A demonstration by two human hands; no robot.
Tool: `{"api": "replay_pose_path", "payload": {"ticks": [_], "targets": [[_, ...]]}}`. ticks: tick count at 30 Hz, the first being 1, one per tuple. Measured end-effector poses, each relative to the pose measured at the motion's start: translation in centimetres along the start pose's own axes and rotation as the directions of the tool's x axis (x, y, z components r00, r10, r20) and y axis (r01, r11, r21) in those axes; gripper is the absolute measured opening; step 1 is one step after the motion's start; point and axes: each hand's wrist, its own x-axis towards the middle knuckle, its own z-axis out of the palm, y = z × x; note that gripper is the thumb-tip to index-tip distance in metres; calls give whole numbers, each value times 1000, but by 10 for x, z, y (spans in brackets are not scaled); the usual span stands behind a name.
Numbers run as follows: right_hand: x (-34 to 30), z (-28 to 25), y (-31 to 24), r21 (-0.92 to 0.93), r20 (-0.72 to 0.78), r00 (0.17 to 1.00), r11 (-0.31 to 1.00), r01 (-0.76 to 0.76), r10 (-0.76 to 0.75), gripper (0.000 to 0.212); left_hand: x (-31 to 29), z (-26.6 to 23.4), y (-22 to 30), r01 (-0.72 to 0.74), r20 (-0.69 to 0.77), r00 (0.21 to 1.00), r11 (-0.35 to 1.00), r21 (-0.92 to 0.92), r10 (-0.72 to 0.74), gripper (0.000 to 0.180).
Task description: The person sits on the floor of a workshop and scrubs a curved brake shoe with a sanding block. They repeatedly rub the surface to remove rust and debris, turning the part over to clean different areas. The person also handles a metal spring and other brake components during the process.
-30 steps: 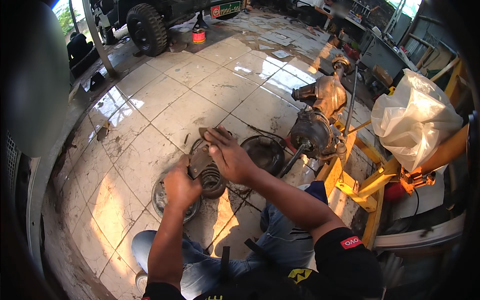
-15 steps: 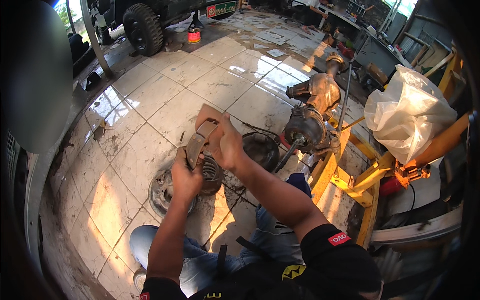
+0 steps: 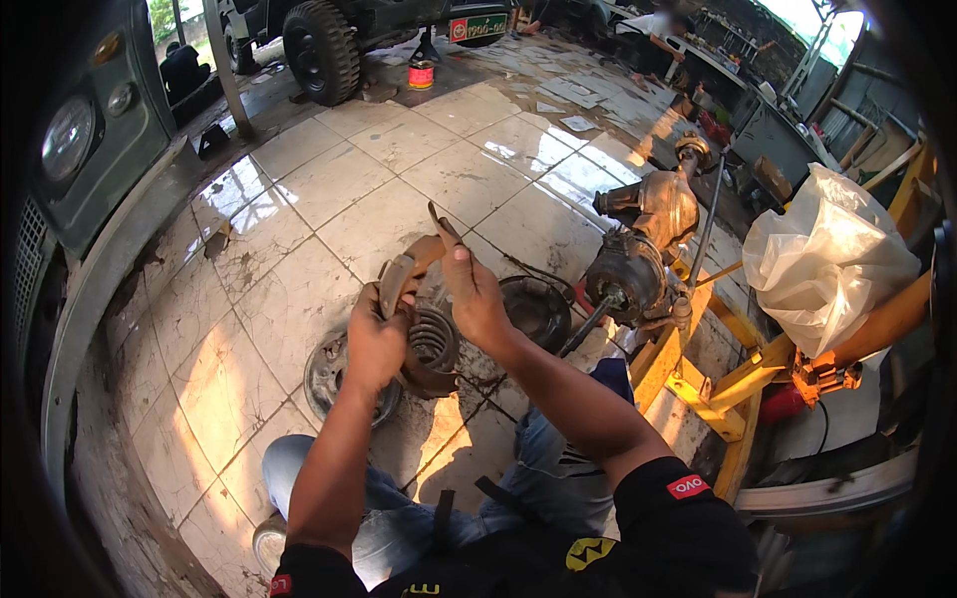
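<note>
A curved brake shoe (image 3: 401, 283) is gripped in my left hand (image 3: 379, 341), its fingers wrapped round the lower end. My right hand (image 3: 480, 301) pinches a brown sheet that looks like sandpaper (image 3: 445, 225). The sheet shows nearly edge-on and stands apart from the shoe's outer face. Below the hands, a ridged round part like a coil spring (image 3: 435, 337) lies on the tiled floor. Next to it is a round metal plate (image 3: 321, 384), partly hidden by my left forearm. To the right of my right hand lies a dark round drum (image 3: 543, 317).
A greasy axle housing (image 3: 666, 204) rests on a yellow stand (image 3: 733, 399) at the right. A clear plastic bag (image 3: 827, 259) sits on the stand's far side. Farther off are a vehicle's wheel (image 3: 321, 55), a red-and-yellow can (image 3: 421, 75) and a person (image 3: 653, 35) at the back.
My right hand has drawn away from the brake shoe and turned the brown sheet edge-on. The view has shifted left, and a green vehicle front now shows clearly there.
</note>
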Motion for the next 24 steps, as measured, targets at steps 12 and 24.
{"api": "replay_pose_path", "payload": {"ticks": [12,24], "targets": [[-3,12,44,-593,279,818,580,559,-503,42,5,-18,8,424,133,905,839,-340,-404,31],[-7,19,60,-544,291,877,688,481,-383,39,17,-13,-16,454,170,890,855,-249,-423,29]]}}
